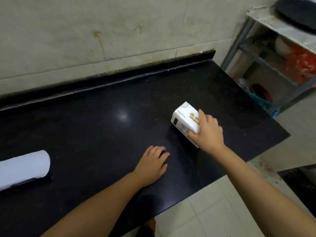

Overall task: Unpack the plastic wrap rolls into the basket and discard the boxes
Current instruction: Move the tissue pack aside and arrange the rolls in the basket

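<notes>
A white plastic wrap box point(183, 117) with green and yellow print lies on the black countertop point(102, 125), toward its right end. My right hand point(207, 132) is wrapped over the box's near end, thumb on one side and fingers on the top. My left hand point(152, 164) rests flat on the counter with fingers spread, a short way left of and nearer than the box, holding nothing. A bare white roll point(24, 166) lies on its side at the left edge of view. No basket is in view.
A stained tiled wall point(119, 31) backs the counter. To the right stands a metal shelf rack point(273, 53) with a dark round pan on top and red bags below. The counter's right and near edges drop to a light tiled floor point(222, 211).
</notes>
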A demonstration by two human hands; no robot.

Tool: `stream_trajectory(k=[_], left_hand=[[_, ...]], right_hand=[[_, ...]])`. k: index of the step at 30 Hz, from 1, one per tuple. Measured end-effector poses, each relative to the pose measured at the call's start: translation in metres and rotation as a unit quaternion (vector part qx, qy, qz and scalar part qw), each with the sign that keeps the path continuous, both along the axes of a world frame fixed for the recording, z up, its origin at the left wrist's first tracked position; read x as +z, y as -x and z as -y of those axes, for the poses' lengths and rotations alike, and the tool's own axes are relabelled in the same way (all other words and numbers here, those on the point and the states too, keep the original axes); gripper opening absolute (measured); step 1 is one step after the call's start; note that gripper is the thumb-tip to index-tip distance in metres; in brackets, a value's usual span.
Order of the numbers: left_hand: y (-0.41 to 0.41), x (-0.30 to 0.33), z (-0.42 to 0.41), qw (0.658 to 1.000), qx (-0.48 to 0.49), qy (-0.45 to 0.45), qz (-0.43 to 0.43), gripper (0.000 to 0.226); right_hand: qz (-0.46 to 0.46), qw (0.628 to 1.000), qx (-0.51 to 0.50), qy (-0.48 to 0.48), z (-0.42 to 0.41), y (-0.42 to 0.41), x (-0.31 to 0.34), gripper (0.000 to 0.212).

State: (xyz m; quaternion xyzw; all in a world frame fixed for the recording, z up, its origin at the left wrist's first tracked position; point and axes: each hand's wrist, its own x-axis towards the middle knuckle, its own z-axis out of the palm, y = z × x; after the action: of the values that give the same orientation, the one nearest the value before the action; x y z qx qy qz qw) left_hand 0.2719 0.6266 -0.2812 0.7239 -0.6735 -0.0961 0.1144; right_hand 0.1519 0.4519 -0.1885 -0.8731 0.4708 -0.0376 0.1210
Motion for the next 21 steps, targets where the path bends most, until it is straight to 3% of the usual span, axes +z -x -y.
stream_trajectory(k=[3, 9, 16, 21], left_hand=[[-0.024, 0.021, -0.028, 0.999, 0.024, 0.028, -0.031, 0.039], [-0.12, 0.063, -0.18, 0.961, 0.236, 0.141, -0.017, 0.027], [-0.192, 0.073, -0.436, 0.832, 0.526, 0.172, -0.041, 0.029], [-0.213, 0.066, -0.618, 0.74, 0.652, 0.167, -0.014, 0.03]], right_hand=[[0.034, 0.994, 0.101, 0.02, -0.028, -0.066, 0.019, 0.085], [0.089, 0.946, 0.311, 0.03, -0.156, -0.213, 0.046, 0.085], [0.111, 0.847, 0.52, 0.019, -0.384, -0.336, 0.046, 0.08], [0.136, 0.733, 0.666, 0.021, -0.553, -0.4, 0.038, 0.079]])
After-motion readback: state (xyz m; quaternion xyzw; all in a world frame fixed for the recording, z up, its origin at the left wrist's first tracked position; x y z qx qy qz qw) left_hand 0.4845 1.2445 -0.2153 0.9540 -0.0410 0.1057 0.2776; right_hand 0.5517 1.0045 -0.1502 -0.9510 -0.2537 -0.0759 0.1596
